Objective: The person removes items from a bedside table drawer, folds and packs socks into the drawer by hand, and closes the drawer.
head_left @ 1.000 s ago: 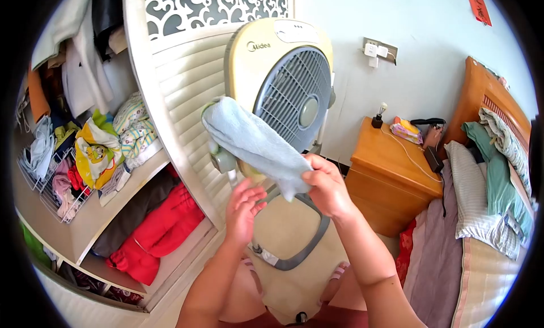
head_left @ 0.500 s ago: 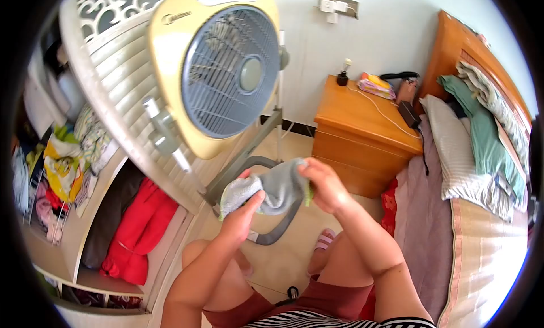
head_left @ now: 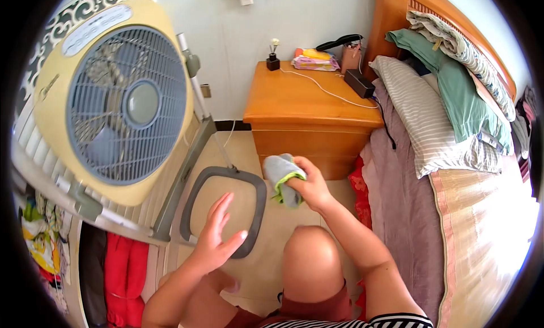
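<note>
Bunched in my right hand (head_left: 309, 183) is a grey-blue cloth (head_left: 279, 172) with a bright green edge, held above the floor in front of the nightstand. My left hand (head_left: 215, 237) is empty, with its thumb and fingers spread, over the grey base loop of the fan stand (head_left: 259, 214). The yellow fan (head_left: 48, 118) with its blue-grey grille (head_left: 141, 104) stands to the left, apart from both hands.
An orange wooden nightstand (head_left: 311, 101) carries a small flower bottle (head_left: 273, 62), packets (head_left: 315, 60) and a black box (head_left: 358, 84). To the right is a bed (head_left: 402, 197) with a striped pillow (head_left: 419, 118). Shelves with red fabric (head_left: 126, 277) stand at lower left.
The view has swung right and the fan appears further left. The cloth, first stretched out, then held by both hands, is now bunched in my right hand only. My left hand has let go.
</note>
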`<state>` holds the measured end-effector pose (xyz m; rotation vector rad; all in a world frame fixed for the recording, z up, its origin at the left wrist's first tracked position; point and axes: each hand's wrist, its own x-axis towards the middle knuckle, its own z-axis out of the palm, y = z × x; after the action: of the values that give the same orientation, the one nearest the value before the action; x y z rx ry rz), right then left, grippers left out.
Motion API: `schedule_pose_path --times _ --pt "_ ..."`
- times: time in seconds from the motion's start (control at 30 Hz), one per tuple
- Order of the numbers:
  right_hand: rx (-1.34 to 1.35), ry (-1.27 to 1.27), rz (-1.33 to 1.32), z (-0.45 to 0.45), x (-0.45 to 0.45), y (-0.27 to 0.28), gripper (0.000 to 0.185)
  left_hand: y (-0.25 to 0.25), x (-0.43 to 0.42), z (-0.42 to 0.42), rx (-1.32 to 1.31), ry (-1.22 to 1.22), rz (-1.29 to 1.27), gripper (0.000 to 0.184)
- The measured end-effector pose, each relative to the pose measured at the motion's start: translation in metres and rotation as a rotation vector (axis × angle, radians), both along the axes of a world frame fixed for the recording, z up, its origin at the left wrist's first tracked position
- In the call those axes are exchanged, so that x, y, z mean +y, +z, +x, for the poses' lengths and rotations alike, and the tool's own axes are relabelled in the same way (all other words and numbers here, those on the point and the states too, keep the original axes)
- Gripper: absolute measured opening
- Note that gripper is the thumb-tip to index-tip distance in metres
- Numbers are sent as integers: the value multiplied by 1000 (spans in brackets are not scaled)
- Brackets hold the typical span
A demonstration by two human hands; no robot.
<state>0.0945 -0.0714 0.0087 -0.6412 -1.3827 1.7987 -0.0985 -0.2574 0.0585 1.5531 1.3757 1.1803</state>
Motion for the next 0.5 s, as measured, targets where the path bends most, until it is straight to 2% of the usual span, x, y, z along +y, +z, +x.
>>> schedule_pose_path --times 0.07,0.17,0.27,0.33,0.4,0.47,0.5 --pt "-188 -406 264 24 25 -37 41 -7 -1 -9 -49 54 -114 69" --pt "-128 -713 181 69 61 -77 42 -6 -4 -16 -192 101 -275 64" --pt "-144 -1058 140 102 100 -90 42 6 -2 -20 -172 98 -312 60" --pt "-36 -1232 57 104 124 -82 46 2 0 -26 -192 114 -330 57" --pt "9 -1255 28 98 157 -91 50 -3 4 -32 -183 176 -360 56" --pt "-345 -1548 316 88 191 -123 53 -2 14 -30 -172 247 -421 55" --pt "-390 -1621 418 72 194 -123 52 -11 15 -37 -206 243 -396 54"
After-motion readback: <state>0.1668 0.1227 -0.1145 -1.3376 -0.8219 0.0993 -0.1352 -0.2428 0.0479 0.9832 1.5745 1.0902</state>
